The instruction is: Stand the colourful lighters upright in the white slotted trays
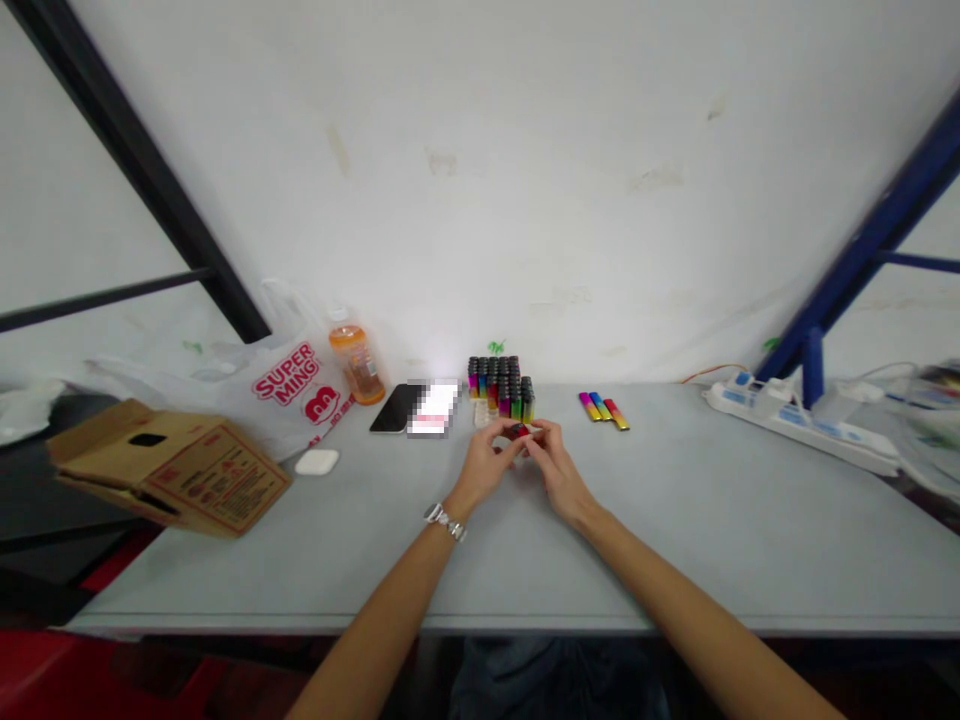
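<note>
My left hand (486,464) and my right hand (556,468) meet at the middle of the table, fingers pinched around a small dark and red object (519,431), which looks like a lighter. Just beyond them stands a block of several upright lighters (504,385) with black tops and multicoloured bodies, in what seems to be a clear holder (484,413). Off to the right, a few shiny multicoloured pieces (604,410) lie flat. A silver watch is on my left wrist.
Left of the lighters are a phone (394,408), an orange bottle (357,362), a white plastic bag (262,392), a cardboard box (214,475) and a small white case (317,461). A power strip (802,424) with cables lies at the right, before the wall.
</note>
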### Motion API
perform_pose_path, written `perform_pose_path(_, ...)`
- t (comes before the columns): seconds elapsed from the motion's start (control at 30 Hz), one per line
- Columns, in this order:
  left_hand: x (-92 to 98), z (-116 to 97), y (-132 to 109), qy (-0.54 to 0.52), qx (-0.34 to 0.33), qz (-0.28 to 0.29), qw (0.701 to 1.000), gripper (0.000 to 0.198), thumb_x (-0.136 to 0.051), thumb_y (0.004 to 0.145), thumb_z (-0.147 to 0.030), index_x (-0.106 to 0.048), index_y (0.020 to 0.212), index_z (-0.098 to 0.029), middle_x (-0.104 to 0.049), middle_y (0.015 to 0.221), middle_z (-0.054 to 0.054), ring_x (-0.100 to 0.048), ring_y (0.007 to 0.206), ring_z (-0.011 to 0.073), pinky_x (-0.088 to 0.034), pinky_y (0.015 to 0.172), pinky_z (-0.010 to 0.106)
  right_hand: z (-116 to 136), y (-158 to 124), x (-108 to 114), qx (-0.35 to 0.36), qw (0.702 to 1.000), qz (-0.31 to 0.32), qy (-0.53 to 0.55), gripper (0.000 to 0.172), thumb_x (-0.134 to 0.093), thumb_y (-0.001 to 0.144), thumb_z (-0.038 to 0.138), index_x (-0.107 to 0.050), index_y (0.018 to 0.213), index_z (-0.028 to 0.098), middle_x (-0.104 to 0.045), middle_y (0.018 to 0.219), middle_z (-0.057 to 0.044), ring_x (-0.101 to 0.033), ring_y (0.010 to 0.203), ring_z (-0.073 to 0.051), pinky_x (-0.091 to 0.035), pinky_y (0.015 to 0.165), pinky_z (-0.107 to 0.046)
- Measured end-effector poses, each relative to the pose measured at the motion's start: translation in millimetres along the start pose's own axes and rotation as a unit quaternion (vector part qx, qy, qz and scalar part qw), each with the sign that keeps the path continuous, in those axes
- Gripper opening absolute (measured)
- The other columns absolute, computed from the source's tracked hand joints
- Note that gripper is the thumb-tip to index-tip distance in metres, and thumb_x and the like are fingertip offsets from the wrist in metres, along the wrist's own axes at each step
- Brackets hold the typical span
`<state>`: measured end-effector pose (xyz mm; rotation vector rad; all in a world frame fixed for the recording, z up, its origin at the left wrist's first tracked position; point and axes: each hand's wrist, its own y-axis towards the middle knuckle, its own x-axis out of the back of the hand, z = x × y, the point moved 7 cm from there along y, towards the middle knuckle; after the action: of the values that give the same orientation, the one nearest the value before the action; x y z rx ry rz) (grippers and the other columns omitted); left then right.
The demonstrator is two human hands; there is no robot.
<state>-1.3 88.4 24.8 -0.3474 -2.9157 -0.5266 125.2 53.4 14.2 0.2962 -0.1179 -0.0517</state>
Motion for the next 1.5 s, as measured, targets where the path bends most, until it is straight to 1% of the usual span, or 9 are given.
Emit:
perform_pose_path(0.1, 22.9, -8.9, 2.3, 0.052, -0.028, -0.033, 0.998, 0.032, -0.065, 0.082, -0.043, -0.066, 0.099, -0.016, -0.068, 0.100, 0.007, -0.065, 0.087, 0.0183, -0.053, 0.061, 0.023, -3.3, 1.7, 0.1, -0.008, 1.000, 0.004, 0.008, 0.038, -0.050, 0.088, 0.046, -0.048, 0.120, 0.024, -0.061, 0.093, -0.003, -0.056, 0.076, -0.018, -0.043, 0.062, -0.028)
perform_pose_path(0.2, 50.3, -19.2, 12.9, 0.124, -0.064, -0.061, 0.988, 0.028, -0.067, 0.082, -0.036, -0.065, 0.103, -0.018, -0.070, 0.098, 0.006, -0.065, 0.084, 0.0168, -0.054, 0.071, 0.027, -8.6, 3.7, 0.1, -0.022, 1.000, 0.001, 0.009, 0.035, -0.049, 0.089, 0.046, -0.049, 0.116, 0.024, -0.060, 0.088, -0.002, -0.054, 0.071, -0.017, -0.042, 0.057, -0.028)
perform_pose_path(0.3, 70.8, -24.0, 32.4, 0.180, -0.088, -0.058, 0.978, 0.026, -0.067, 0.081, -0.031, -0.063, 0.104, -0.018, -0.069, 0.085, 0.002, -0.065, 0.079, 0.0162, -0.053, 0.079, 0.030, -10.1, 3.8, -2.4, -0.027, 1.000, 0.012, -0.004, 0.033, -0.047, 0.090, 0.045, -0.049, 0.115, 0.023, -0.058, 0.086, -0.001, -0.053, 0.068, -0.017, -0.040, 0.055, -0.027)
perform_pose_path(0.37, 76.9, -24.7, 46.8, 0.192, -0.103, -0.041, 0.975, 0.024, -0.066, 0.082, -0.029, -0.063, 0.103, -0.018, -0.069, 0.087, 0.003, -0.066, 0.081, 0.0165, -0.052, 0.081, 0.031, -9.6, 3.1, -3.6, -0.026, 0.999, 0.017, -0.012, 0.032, -0.047, 0.091, 0.044, -0.048, 0.115, 0.023, -0.057, 0.086, -0.001, -0.052, 0.067, -0.016, -0.039, 0.054, -0.027)
perform_pose_path(0.63, 63.9, -13.8, 77.4, 0.196, -0.106, 0.044, 0.974, 0.021, -0.065, 0.081, -0.025, -0.065, 0.100, -0.016, -0.069, 0.090, 0.004, -0.066, 0.084, 0.0170, -0.053, 0.080, 0.030, -11.1, 1.9, -4.1, -0.017, 0.999, 0.024, -0.018, 0.028, -0.046, 0.092, 0.043, -0.050, 0.109, 0.022, -0.058, 0.081, 0.000, -0.056, 0.072, -0.017, -0.043, 0.064, -0.029)
perform_pose_path(0.73, 62.6, -8.0, 80.6, 0.196, -0.096, 0.049, 0.975, 0.020, -0.066, 0.080, -0.022, -0.065, 0.099, -0.016, -0.070, 0.088, 0.004, -0.066, 0.084, 0.0171, -0.053, 0.081, 0.031, -9.7, 2.1, -4.9, -0.001, 0.999, 0.032, -0.020, 0.026, -0.044, 0.092, 0.043, -0.051, 0.106, 0.022, -0.058, 0.077, 0.001, -0.057, 0.075, -0.018, -0.044, 0.073, -0.031)
perform_pose_path(0.87, 63.4, -1.0, 84.0, 0.191, -0.089, 0.052, 0.976, 0.020, -0.067, 0.078, -0.019, -0.065, 0.097, -0.016, -0.070, 0.086, 0.003, -0.066, 0.082, 0.0164, -0.053, 0.079, 0.030, -9.4, 2.1, -5.7, 0.000, 0.999, 0.041, -0.025, 0.026, -0.043, 0.093, 0.044, -0.051, 0.104, 0.022, -0.058, 0.075, 0.002, -0.057, 0.075, -0.018, -0.044, 0.074, -0.031)
perform_pose_path(1.23, 76.5, 26.7, 78.2, 0.130, -0.051, -0.098, 0.985, 0.015, -0.074, 0.072, -0.028, -0.066, 0.074, -0.015, -0.067, 0.073, 0.002, -0.065, 0.070, 0.0163, -0.055, 0.072, 0.031, -3.7, 1.9, -7.3, 0.003, 0.998, 0.050, -0.042, 0.024, -0.043, 0.093, 0.042, -0.055, 0.096, 0.021, -0.055, 0.073, 0.002, -0.055, 0.073, -0.016, -0.043, 0.073, -0.029)
perform_pose_path(1.5, 75.3, 22.7, 62.4, 0.194, -0.036, -0.154, 0.968, 0.007, -0.072, 0.074, -0.020, -0.068, 0.076, -0.014, -0.064, 0.077, 0.003, -0.062, 0.066, 0.0138, -0.052, 0.067, 0.029, -3.6, 1.1, -8.6, 0.000, 0.997, 0.061, -0.049, 0.024, -0.045, 0.092, 0.041, -0.055, 0.088, 0.020, -0.054, 0.070, 0.002, -0.054, 0.068, -0.015, -0.043, 0.068, -0.028)
